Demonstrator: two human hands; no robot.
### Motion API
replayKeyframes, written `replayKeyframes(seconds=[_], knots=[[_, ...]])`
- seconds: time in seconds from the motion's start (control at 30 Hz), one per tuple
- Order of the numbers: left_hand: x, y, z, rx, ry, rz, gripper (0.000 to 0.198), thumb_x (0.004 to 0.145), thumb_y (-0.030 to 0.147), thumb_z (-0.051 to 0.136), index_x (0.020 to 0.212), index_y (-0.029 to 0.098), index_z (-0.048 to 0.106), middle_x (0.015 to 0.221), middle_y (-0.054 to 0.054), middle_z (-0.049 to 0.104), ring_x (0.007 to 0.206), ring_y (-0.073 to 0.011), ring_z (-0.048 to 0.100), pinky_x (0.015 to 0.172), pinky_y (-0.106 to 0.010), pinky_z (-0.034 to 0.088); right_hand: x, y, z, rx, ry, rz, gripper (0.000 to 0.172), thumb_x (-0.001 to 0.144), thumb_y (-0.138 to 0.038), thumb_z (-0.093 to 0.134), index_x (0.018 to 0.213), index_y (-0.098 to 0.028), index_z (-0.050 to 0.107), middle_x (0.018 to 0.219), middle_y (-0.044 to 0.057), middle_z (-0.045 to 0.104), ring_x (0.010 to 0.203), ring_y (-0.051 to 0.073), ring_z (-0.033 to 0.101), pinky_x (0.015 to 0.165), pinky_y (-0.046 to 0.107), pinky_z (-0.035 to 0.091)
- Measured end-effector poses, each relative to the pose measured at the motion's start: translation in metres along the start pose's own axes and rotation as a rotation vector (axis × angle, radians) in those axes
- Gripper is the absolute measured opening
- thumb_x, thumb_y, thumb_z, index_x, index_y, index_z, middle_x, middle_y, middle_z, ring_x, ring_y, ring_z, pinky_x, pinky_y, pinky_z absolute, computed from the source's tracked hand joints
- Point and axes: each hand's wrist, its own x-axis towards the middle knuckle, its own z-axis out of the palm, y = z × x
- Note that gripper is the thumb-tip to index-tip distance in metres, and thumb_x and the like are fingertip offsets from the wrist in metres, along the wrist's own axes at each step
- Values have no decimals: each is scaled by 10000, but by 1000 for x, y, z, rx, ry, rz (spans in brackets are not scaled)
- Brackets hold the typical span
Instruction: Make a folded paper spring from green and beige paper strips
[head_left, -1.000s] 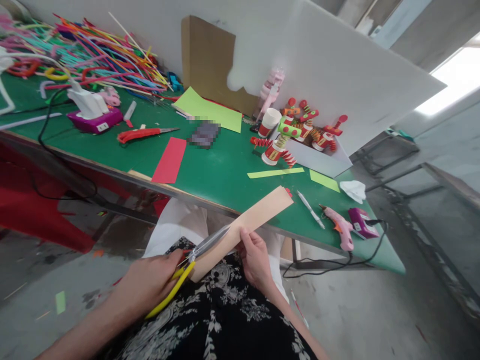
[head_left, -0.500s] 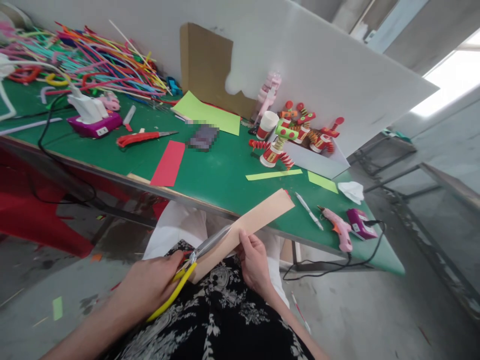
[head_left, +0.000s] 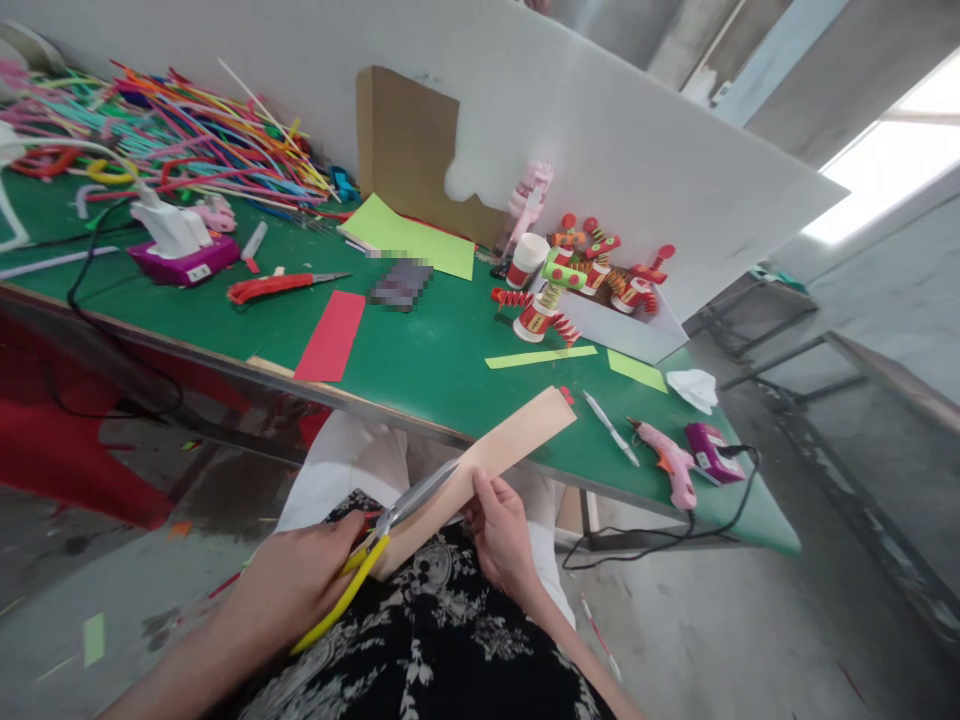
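Note:
My left hand is wrapped round the handles of a pair of scissors, one of them yellow. Their blades lie along a long strip of peach-coloured paper, running into it near its middle. On the right, my right hand pinches this strip at its lower edge between thumb and fingers. The strip slants from above my lap up over the table's front edge. Its lower end is partly behind the scissors.
On the green table lie red paper, a red-handled cutter, a pen, a pink glue gun and a purple power socket. Behind stand paper-cup figures, a white box and heaped pipe cleaners.
The whole view has shifted slightly. Both hands keep their grip on the scissors and the paper strip, and the scissor blades look a little further apart.

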Motion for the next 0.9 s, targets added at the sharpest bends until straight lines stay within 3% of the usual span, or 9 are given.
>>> replayKeyframes(seconds=[0.13, 0.27, 0.43, 0.67, 0.9], knots=[[1, -1, 6, -18, 56, 18, 337, 920, 375, 375, 1123, 223, 596, 967, -123, 762, 918, -330, 730, 751, -403, 548, 0, 0, 0, 23, 27, 31, 470, 501, -575, 873, 691, -179, 706, 594, -24, 597, 507, 87, 401, 460, 226, 288], [2, -1, 10, -9, 38, 17, 314, 906, 340, 409, 1149, 233, 577, 972, -119, 762, 925, -329, 730, 759, -397, 548, -1, -1, 1, 27, 51, 33, 475, 485, -568, 880, 660, -171, 686, 546, -43, 541, 501, 77, 366, 457, 218, 267], [5, -4, 17, -67, 76, 38, 307, 887, 395, 441, 1122, 245, 571, 961, -118, 763, 904, -348, 733, 728, -406, 550, -2, -3, 3, 15, 42, 30, 488, 474, -581, 876, 657, -177, 672, 532, -57, 513, 475, 69, 315, 431, 227, 211], [7, -9, 30, -46, 206, 59, 283, 890, 364, 406, 1088, 249, 573, 891, -93, 761, 833, -312, 736, 678, -369, 537, -2, -2, 2, -24, 34, 4, 460, 518, -587, 846, 662, -190, 664, 539, -51, 516, 473, 82, 310, 446, 251, 204], [8, -9, 33, -69, 225, 55, 249, 871, 392, 427, 1039, 285, 576, 845, -73, 761, 797, -292, 736, 661, -348, 538, -2, -1, 0, -68, 26, -19, 430, 569, -589, 817, 635, -208, 627, 516, -55, 464, 476, 96, 283, 469, 273, 195]])
